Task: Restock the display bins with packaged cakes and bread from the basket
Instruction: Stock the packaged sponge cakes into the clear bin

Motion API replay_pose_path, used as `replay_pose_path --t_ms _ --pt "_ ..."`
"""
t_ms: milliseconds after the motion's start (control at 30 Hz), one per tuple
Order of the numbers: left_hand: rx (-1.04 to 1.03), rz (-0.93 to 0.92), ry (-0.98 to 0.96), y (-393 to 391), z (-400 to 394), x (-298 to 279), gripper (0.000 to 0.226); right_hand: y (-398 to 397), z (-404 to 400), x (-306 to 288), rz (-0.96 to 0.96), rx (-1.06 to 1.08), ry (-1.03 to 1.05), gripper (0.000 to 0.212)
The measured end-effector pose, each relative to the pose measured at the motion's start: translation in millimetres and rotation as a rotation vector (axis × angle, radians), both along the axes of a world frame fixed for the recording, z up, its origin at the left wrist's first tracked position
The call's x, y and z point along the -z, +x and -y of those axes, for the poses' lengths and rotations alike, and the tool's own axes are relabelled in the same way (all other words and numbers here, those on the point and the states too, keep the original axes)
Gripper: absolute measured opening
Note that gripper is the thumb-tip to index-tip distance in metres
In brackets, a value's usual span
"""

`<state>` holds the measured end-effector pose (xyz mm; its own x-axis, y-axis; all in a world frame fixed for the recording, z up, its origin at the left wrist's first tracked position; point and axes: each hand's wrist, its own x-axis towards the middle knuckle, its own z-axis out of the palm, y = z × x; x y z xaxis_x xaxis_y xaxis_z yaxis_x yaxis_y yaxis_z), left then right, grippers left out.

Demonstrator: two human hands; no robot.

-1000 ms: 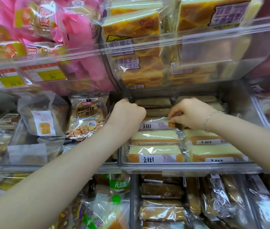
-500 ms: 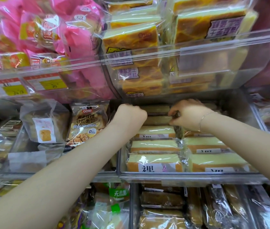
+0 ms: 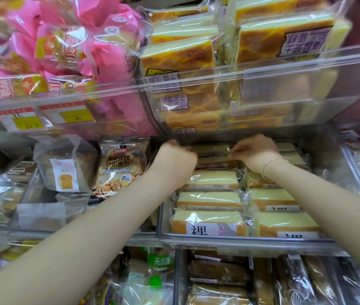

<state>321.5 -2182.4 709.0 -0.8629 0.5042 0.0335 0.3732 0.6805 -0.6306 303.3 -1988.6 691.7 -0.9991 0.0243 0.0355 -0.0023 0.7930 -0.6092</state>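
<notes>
The fingers of both hands are largely hidden behind the knuckles. The left hand (image 3: 175,160) is curled at the left end of a wrapped cake (image 3: 211,150) far back in the clear display bin (image 3: 249,242), and the right hand (image 3: 255,154) pinches its right end. The cake is seen as a pale slab in clear film, shadowed under the upper shelf. "Rye Walnuts" can be read on a bread bag (image 3: 120,166) beside the bin.
</notes>
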Motion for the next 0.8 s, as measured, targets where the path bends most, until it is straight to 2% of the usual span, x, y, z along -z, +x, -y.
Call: replay_pose_path --t_ms 33,100,167,267,333,433,467,500,567,667,800 --pt "0.001 -0.051 0.040 -2 1 3 0.027 0 0 0 0.009 0.000 -0.006 0.008" --pt "-0.029 -0.034 0.103 4 -1 2 0.022 0 0 -2 0.039 0.000 -0.003 0.008" --pt "-0.032 -0.078 0.121 7 -5 -4 0.010 0 1 -4 0.090 0.004 0.041 0.012" --pt "0.002 -0.137 0.113 5 -6 -6 0.013 -2 4 -8 0.139 0.021 0.151 0.018" --pt "0.066 -0.148 0.151 4 -5 -5 0.007 -2 4 -9 0.139 0.013 0.165 0.016" --pt "0.055 -0.059 0.227 -5 -1 2 0.033 -2 -2 -7 0.082 -0.059 0.052 0.008" --pt "0.061 -0.040 0.226 -6 -1 3 0.037 -3 -5 -3 0.045 -0.088 0.009 0.013" --pt "0.074 -0.034 0.191 -5 -1 2 0.038 -4 -8 2 0.005 -0.128 0.031 0.020" --pt "0.088 -0.017 0.132 -5 -2 2 0.038 -6 -13 15 -0.081 -0.226 0.230 0.034" --pt "0.035 0.044 0.072 -6 -4 2 0.040 -11 -16 30 -0.233 -0.309 0.453 0.039" --pt "-0.090 0.136 -0.018 -11 -12 -2 0.042 -15 -14 29 -0.164 -0.309 0.514 0.041"
